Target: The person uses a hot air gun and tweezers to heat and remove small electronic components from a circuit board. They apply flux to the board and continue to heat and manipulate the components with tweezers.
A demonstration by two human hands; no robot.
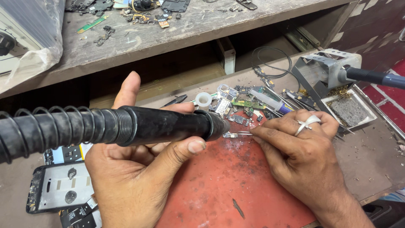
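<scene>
**Hot-air nozzle held over a tiny part on the red mat**

The black hot-air handle [168, 124] is gripped in the left hand [139, 169], fingers wrapped round the barrel, thumb pressed along the near side, index finger raised clear. Its coiled hose [46, 131] is seen trailing off to the left. The nozzle tip is pointed right and down, just beside a small metal component [230, 135] lying at the far edge of the red mat [228, 181].

Thin tweezers [244, 133] are pinched in the right hand [303, 156], fingers curled tight, the tips brought up to that component; whether it is actually nipped cannot be told. A ring is worn on one finger.

Beyond the component, a scatter of circuit-board scraps [242, 105] and a white plastic ring [203, 99] are spread. To the far right, a soldering-iron stand [325, 71] with its sponge tray is parked. A phone frame [59, 185] is laid at the near left.
</scene>
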